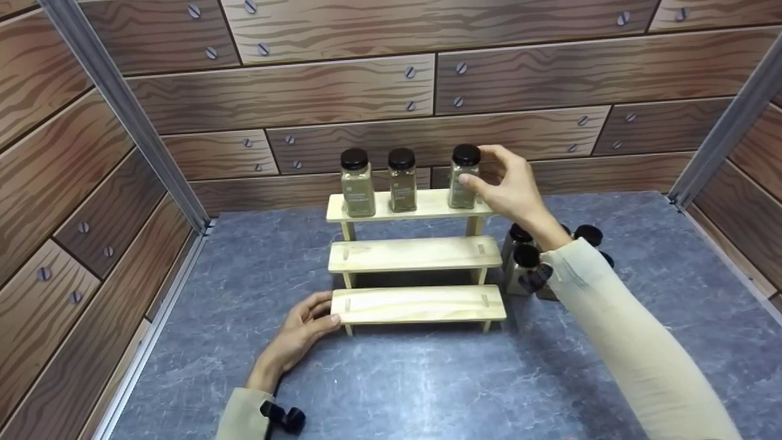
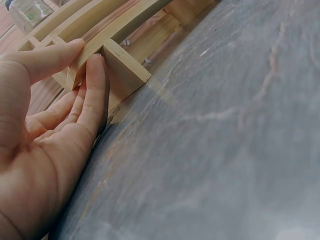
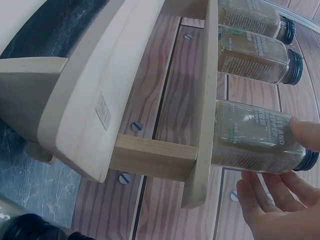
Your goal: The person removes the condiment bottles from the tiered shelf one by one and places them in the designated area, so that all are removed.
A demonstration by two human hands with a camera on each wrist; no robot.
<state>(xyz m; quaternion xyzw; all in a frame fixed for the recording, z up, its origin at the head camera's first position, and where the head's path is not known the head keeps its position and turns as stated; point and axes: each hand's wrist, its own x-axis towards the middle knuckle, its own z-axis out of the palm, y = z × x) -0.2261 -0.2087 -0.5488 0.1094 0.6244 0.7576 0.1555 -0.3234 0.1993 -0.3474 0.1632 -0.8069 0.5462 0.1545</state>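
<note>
Fingers [image 1: 500, 153] and thumb [image 1: 479, 184] of the right hand [image 1: 519, 186] pinch a jar [image 1: 462, 178] at the right end of the top shelf [image 1: 432, 204] of a rack [image 1: 415, 255], above and right of centre in the head view. The jar stands upright, long axis square to the shelf, just left of the right hand, the nearer one. Lower left of centre, the left hand [image 1: 297, 335] pinches the bottom shelf's [image 1: 421, 305] left end.
</note>
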